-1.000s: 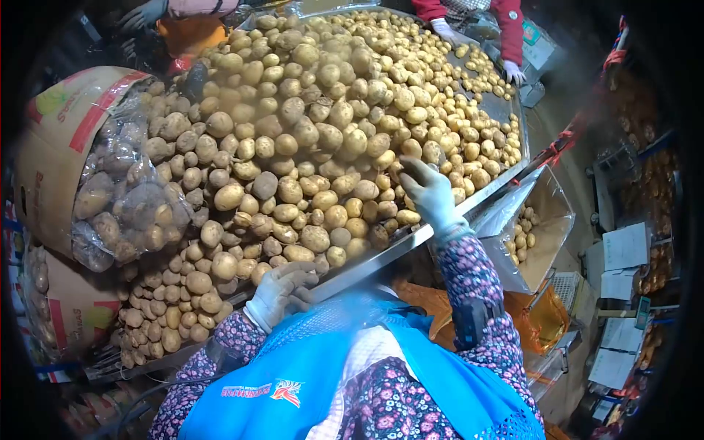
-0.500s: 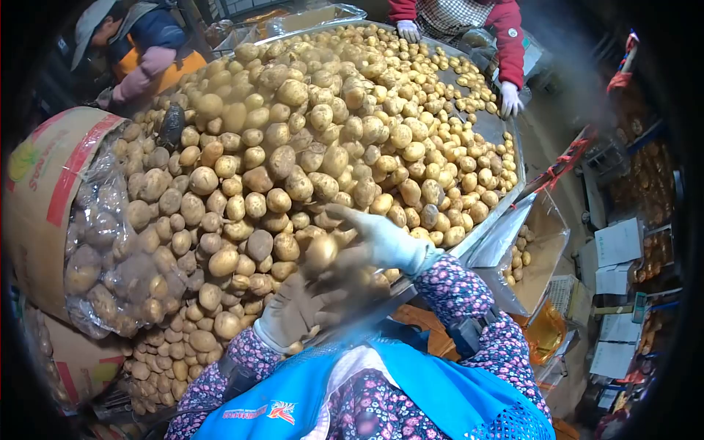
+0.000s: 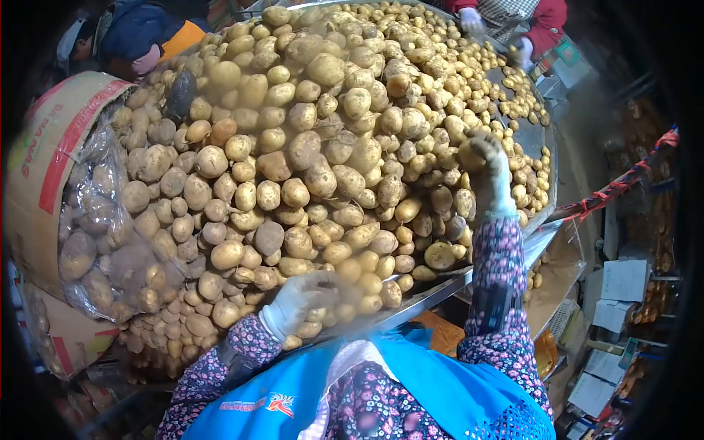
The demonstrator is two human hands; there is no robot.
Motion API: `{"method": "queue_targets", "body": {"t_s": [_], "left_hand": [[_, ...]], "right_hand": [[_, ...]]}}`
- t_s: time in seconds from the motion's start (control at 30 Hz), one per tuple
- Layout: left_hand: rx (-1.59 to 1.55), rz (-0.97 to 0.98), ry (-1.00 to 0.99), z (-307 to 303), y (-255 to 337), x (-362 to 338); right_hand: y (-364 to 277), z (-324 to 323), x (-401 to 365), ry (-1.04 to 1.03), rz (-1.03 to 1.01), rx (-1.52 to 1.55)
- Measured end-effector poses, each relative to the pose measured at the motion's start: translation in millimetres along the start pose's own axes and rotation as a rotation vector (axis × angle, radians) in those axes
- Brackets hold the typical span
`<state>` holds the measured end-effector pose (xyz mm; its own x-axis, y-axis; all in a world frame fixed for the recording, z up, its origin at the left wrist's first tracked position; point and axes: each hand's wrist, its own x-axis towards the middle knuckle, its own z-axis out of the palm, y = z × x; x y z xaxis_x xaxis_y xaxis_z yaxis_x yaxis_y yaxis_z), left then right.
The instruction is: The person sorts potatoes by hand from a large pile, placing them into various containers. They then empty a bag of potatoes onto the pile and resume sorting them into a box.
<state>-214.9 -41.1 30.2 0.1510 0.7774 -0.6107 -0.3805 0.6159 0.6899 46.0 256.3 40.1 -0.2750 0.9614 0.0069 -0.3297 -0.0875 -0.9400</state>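
A large heap of potatoes (image 3: pixel 319 176) covers the metal table in front of me. My left hand (image 3: pixel 301 299), in a pale glove with a dirt-stained palm, lies low at the near edge of the heap. Its slightly blurred fingers stretch toward a cluster of potatoes there. Further out on the right, my right hand (image 3: pixel 489 161), also gloved, reaches over the heap. Its soiled fingers curl around a potato (image 3: pixel 469 156).
A tipped cardboard box (image 3: pixel 51 172) with a plastic liner holds potatoes at left. Two people work across the table, one in a dark jacket (image 3: pixel 139 37), another in red sleeves (image 3: pixel 548 26). A metal rim (image 3: pixel 433 292) edges the table; a wrapped pole (image 3: pixel 623 192) juts out right.
My right hand has swung from near my left hand outward to the upper right. My left hand has stayed low. The view has shifted, and the red-sleeved person's hands have moved closer together.
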Motion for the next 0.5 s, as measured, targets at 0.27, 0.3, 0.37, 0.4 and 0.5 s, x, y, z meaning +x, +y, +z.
{"method": "queue_targets", "body": {"t_s": [0.27,0.3,0.37,0.4,0.5], "left_hand": [[0.575,0.191,-0.021,-11,-41,25],[0.732,0.169,0.061,-1,-27,14],[0.891,0.207,0.108,-2,-23,11],[1.052,0.247,0.143,-3,-22,9],[1.2,0.421,0.186,-2,-32,5]], "right_hand": [[43,136,-28,-0.329,-0.598,-1.859],[44,140,-21,-0.326,-0.607,-1.85],[40,147,-20,-0.386,-0.459,-1.915],[28,147,-23,-0.442,-0.388,-1.923],[15,143,-26,-0.472,-0.239,-1.958]]}}
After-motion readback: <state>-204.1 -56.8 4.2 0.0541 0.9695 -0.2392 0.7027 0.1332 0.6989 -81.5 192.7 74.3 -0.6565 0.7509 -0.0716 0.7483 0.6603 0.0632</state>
